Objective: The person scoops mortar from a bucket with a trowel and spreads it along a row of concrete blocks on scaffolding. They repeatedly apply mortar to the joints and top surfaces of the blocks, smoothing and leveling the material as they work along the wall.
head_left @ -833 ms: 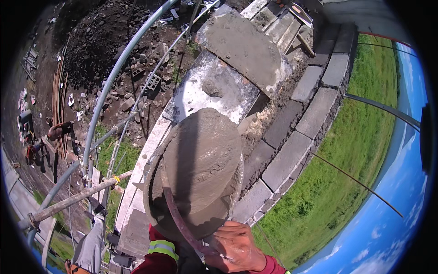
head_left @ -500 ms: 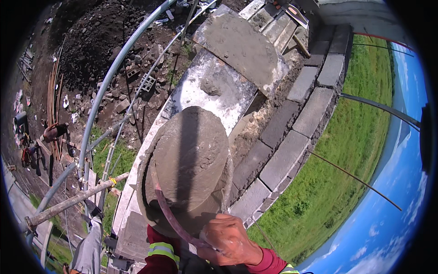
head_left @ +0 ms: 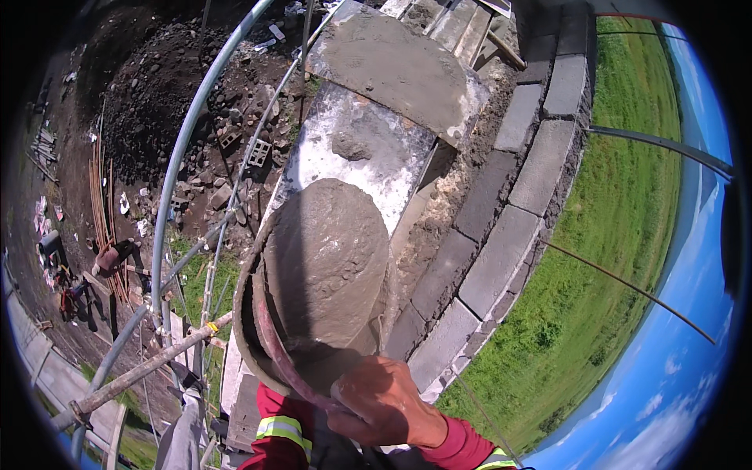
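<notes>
A bucket [head_left: 249, 333] of wet grey mortar is tilted away from me over a mortar-smeared board. Thick mortar [head_left: 325, 258] fills its mouth and lies against the board at the far side. My right hand [head_left: 384, 403] is closed round the bucket's curved, reddish handle [head_left: 274, 345], just beyond the near rim. My left sleeve [head_left: 282, 431], dark red with a reflective band, reaches up under the near side of the bucket. The bucket hides my left hand. A small lump of mortar [head_left: 352, 145] sits on the pale board [head_left: 313, 133] beyond.
A second board [head_left: 392, 66] carries spread mortar farther off. Grey block courses [head_left: 501, 251] curve along the right, with a grass slope [head_left: 564, 337] below. Scaffold pipes [head_left: 168, 180] rise at left, above rubble [head_left: 157, 86]. Thin rods [head_left: 634, 290] stick out past the wall.
The view has shifted a little, and the boards sit slightly higher in it. The bucket is still tilted on the board, with my right hand still on its handle.
</notes>
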Tool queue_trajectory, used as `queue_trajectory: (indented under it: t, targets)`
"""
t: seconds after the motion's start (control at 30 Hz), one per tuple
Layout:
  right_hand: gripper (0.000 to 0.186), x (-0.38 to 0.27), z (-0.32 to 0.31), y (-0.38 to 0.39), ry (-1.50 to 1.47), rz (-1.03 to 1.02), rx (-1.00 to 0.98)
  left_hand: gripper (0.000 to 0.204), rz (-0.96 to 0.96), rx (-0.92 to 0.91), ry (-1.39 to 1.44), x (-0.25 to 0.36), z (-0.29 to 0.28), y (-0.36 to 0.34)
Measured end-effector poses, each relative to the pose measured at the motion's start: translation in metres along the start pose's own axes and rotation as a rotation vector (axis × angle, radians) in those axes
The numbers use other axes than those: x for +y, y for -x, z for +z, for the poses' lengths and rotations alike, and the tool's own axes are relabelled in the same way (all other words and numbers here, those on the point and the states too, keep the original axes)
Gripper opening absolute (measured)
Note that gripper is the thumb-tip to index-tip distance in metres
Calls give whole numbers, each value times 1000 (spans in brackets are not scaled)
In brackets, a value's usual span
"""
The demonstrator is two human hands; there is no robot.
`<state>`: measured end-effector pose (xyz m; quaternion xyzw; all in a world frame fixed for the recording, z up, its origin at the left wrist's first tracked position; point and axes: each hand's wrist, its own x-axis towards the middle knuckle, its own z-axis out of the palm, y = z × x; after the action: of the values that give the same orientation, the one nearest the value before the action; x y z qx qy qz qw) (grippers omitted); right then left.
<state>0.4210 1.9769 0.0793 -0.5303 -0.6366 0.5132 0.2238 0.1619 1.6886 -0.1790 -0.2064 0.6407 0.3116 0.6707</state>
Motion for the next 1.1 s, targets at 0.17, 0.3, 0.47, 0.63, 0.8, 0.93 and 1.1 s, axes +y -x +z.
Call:
queue_trajectory:
  t: [0.17,0.3,0.47,0.63,0.8,0.93,1.1]
  targets:
    - [24,15,-13,-15,5,-94,94,75,36,-75,-8,25,30,-29]
    - [23,50,-28,-35,4,-46,60,75,45,-174,3,39,83,-69]
    - [27,123,-41,-77,171,-54,175,75,14,-359,81,51,180,-127]
    - [55,208,-67,-143,29,298,303,75,-2,-562,221,61,274,-197]
    - [53,297,-107,-204,-270,411,513,75,38,-708,354,83,336,-267]
    - [44,329,-145,-222,-465,346,611,78,112,-567,350,125,384,-293]
    - [32,325,-210,-236,-749,183,766,92,293,-614,32,171,461,-242]
